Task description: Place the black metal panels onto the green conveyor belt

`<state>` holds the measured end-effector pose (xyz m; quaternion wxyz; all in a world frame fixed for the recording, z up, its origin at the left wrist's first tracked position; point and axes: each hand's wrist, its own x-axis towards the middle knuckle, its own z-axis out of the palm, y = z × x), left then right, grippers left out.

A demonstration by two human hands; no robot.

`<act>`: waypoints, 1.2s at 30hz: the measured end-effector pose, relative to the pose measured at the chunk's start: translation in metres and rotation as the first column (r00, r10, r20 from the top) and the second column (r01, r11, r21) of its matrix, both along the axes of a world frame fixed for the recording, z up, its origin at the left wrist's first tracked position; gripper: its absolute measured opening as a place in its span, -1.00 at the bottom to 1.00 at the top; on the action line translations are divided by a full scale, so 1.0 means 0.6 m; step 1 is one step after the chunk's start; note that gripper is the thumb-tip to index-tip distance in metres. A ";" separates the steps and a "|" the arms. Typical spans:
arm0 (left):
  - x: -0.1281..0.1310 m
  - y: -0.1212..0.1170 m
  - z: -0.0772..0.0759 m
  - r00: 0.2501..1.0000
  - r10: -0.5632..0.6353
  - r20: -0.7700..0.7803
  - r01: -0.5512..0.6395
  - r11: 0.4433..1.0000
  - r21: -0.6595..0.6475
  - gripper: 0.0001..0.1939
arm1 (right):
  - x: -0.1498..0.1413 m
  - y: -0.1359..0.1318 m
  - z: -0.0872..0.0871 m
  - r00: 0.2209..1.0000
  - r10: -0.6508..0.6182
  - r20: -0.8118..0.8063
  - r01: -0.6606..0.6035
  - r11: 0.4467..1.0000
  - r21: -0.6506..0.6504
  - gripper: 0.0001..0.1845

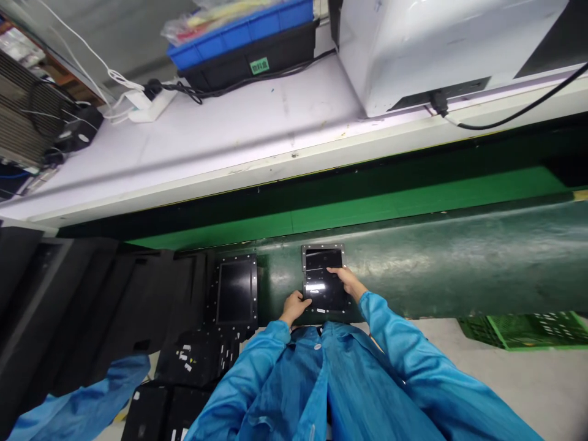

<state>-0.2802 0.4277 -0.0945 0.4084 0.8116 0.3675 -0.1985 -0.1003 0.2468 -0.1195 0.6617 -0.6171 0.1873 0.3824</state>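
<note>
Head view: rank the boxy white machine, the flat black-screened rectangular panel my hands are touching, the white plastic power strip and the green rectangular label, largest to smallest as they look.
1. White machine, cut off by the picture's edge
2. Black-screened panel
3. White power strip
4. Green label

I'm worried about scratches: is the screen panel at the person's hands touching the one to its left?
Apart: the head view shows a strip of green work surface between the handled panel and the left-hand panel.
</note>
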 end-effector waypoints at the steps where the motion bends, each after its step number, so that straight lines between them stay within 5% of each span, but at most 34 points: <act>1: 0.001 -0.004 -0.003 1.000 -0.010 0.004 0.010 0.999 0.035 -0.74 | -0.003 0.002 -0.002 0.999 -0.020 0.025 0.021 0.999 -0.025 -0.69; 8: -0.009 -0.005 -0.004 0.998 -0.044 0.037 0.040 0.994 0.103 -0.71 | -0.030 0.003 -0.003 0.957 -0.098 0.274 0.161 0.963 -0.216 -0.71; 14: -0.009 0.000 -0.013 0.998 -0.053 0.034 0.050 0.993 0.103 -0.65 | -0.041 -0.015 0.016 0.913 -0.007 0.408 0.138 0.946 -0.292 -0.68; 27: -0.007 -0.012 0.002 0.987 -0.138 0.080 0.121 0.975 0.188 -0.68 | -0.054 -0.044 0.021 0.910 0.061 0.410 0.147 0.877 -0.457 -0.78; 32: 0.000 -0.017 0.006 0.958 -0.194 0.211 0.150 0.967 0.207 -0.39 | -0.091 -0.063 0.007 0.916 0.036 0.400 0.184 0.848 -0.497 -0.85; 36: 0.015 -0.018 0.005 0.952 -0.213 0.221 0.173 0.967 0.187 -0.35 | -0.093 -0.064 -0.005 0.931 0.016 0.366 0.177 0.854 -0.489 -0.87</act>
